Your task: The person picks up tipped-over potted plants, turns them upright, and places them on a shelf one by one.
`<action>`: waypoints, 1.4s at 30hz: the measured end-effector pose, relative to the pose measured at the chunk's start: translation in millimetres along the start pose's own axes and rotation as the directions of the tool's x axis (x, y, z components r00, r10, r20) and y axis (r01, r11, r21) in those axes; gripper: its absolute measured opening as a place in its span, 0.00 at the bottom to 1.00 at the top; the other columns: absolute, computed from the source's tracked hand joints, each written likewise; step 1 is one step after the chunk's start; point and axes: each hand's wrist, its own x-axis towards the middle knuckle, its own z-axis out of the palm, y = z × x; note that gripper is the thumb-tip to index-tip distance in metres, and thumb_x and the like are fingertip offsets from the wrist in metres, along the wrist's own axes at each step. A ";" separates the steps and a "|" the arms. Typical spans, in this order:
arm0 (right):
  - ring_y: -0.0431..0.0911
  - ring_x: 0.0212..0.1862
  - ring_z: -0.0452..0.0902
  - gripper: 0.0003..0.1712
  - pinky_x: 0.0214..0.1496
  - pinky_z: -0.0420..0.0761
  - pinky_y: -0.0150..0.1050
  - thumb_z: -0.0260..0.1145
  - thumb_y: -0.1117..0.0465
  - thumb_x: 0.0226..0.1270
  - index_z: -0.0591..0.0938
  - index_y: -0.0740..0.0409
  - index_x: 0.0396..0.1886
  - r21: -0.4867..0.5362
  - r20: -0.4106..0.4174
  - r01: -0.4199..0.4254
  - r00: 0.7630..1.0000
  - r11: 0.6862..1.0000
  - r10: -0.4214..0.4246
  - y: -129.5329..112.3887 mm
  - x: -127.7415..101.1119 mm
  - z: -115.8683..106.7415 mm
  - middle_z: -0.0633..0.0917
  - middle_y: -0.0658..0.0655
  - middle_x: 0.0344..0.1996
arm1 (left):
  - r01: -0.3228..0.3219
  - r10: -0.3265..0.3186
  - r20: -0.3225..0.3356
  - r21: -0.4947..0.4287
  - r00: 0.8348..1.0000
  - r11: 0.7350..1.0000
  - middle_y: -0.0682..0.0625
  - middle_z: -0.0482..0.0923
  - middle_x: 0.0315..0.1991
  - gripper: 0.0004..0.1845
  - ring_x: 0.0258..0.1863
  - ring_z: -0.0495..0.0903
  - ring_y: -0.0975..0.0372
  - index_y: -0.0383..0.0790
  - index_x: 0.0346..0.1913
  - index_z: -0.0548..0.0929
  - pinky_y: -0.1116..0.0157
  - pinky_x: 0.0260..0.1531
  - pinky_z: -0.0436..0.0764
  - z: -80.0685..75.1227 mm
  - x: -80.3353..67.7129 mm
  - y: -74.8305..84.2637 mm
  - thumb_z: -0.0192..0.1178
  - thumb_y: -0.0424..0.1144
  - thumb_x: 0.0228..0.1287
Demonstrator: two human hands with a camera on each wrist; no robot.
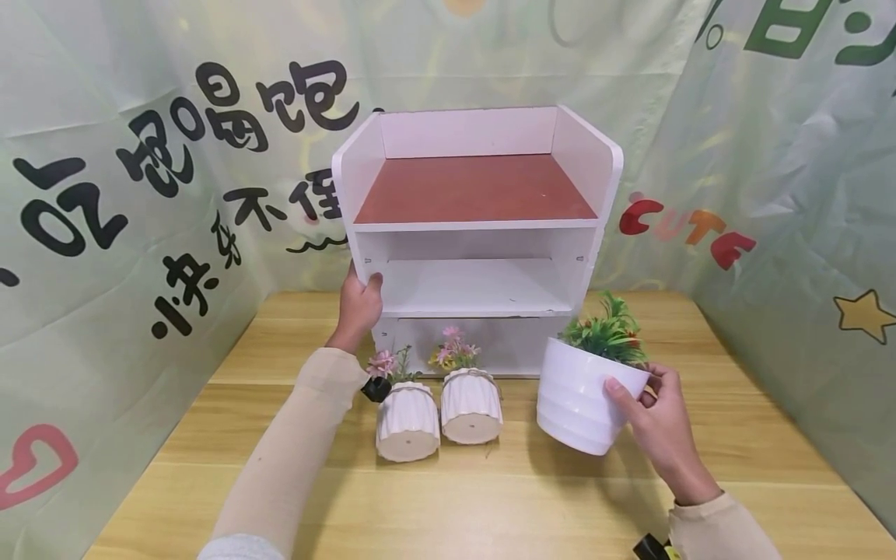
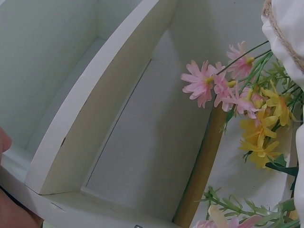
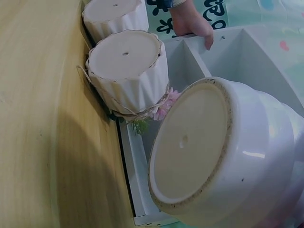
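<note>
A: Where is the white pot (image 1: 584, 408)?
B: Tilted above the table (image 1: 490, 505), before the shelf (image 1: 476, 190); my right hand (image 1: 665, 424) pinches it near the rim. I'd keep that pinch firm: its glossy, banded wall looks slick, its base matte.
A: My left hand (image 1: 359, 309)?
B: Gripping the shelf's side panel, fingers probably behind.

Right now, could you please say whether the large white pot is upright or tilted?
Tilted: the right hand holds the large white pot aslant, its rim sloping.

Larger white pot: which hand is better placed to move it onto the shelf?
Probably the right hand: it grips the pot, while the left hand holds the shelf by its left side.
</note>
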 end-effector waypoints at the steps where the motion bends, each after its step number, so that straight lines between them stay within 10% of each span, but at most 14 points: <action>1: 0.28 0.42 0.70 0.36 0.39 0.75 0.21 0.61 0.58 0.71 0.51 0.71 0.63 -0.002 -0.005 0.004 1.000 1.000 -0.004 -0.5 -0.2 0.0 0.66 0.72 0.57 | -0.001 0.001 0.001 0.001 1.000 1.000 0.38 0.69 0.63 0.24 0.63 0.68 0.47 0.40 0.72 0.58 0.47 0.63 0.65 0.2 0.2 -0.3 0.43 0.35 0.75; 42: 0.40 0.47 0.71 0.32 0.46 0.71 0.18 0.65 0.63 0.65 0.57 0.64 0.61 0.011 -0.156 0.135 0.979 0.991 -0.131 -36.1 6.4 -5.2 0.66 0.60 0.55 | -0.016 0.016 -0.012 0.006 1.000 1.000 0.37 0.69 0.62 0.25 0.63 0.68 0.45 0.37 0.71 0.58 0.47 0.64 0.64 1.0 -0.7 0.0 0.43 0.34 0.74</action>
